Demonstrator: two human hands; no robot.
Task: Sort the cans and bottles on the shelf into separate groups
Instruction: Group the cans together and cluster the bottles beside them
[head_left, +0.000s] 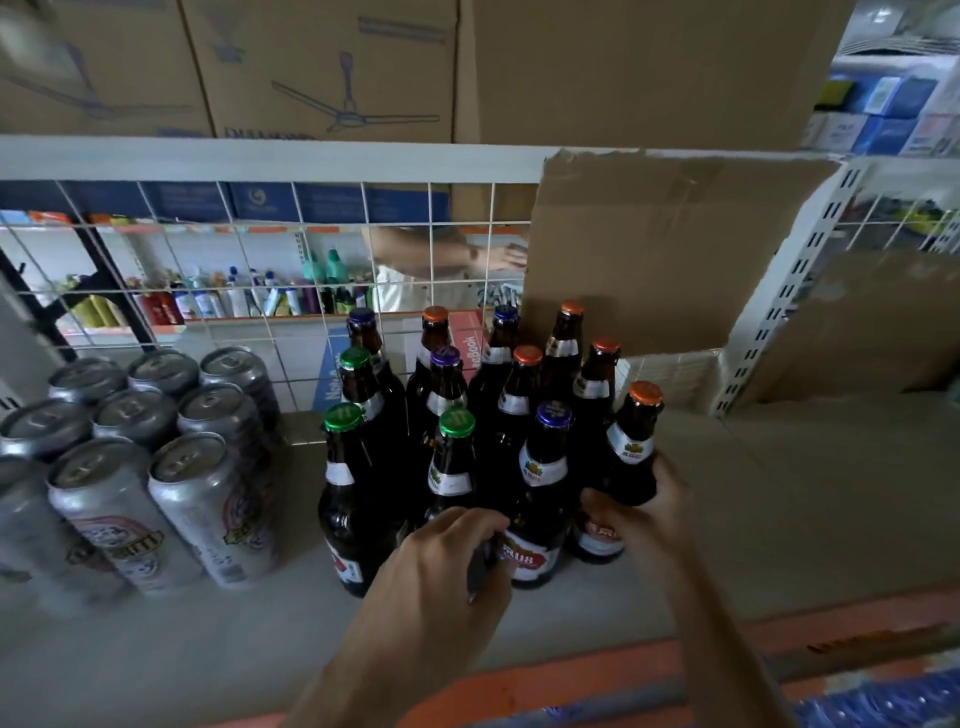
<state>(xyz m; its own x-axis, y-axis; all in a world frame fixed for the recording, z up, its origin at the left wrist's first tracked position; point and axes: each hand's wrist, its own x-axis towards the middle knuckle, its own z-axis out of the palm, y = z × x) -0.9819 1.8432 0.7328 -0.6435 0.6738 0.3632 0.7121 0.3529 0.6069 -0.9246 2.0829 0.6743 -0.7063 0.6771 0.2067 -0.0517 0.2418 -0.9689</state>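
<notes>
Right hand: the right hand is wrapped around the shoulder of the orange-capped bottle at the right edge of the cluster; fingers curled on the dark glass, thumb toward the wearer.
Left hand: the left hand is curled over the lower body of a front-row bottle, beside the purple-capped bottle; whether it truly clamps or only rests there cannot be told.
Bottles: the bottle group stands upright in the shelf's middle, touching one another, caps green, purple and orange.
Cans: the silver cans stand packed at the left, apart from the bottles.
Key relation: the gripped bottle's long axis is vertical, on the outer right side; the right hand is nearer; closing it in likely means a short push leftward.
Surroundings: the shelf lies bare to the right; a wire grid and cardboard sheet stand behind.
</notes>
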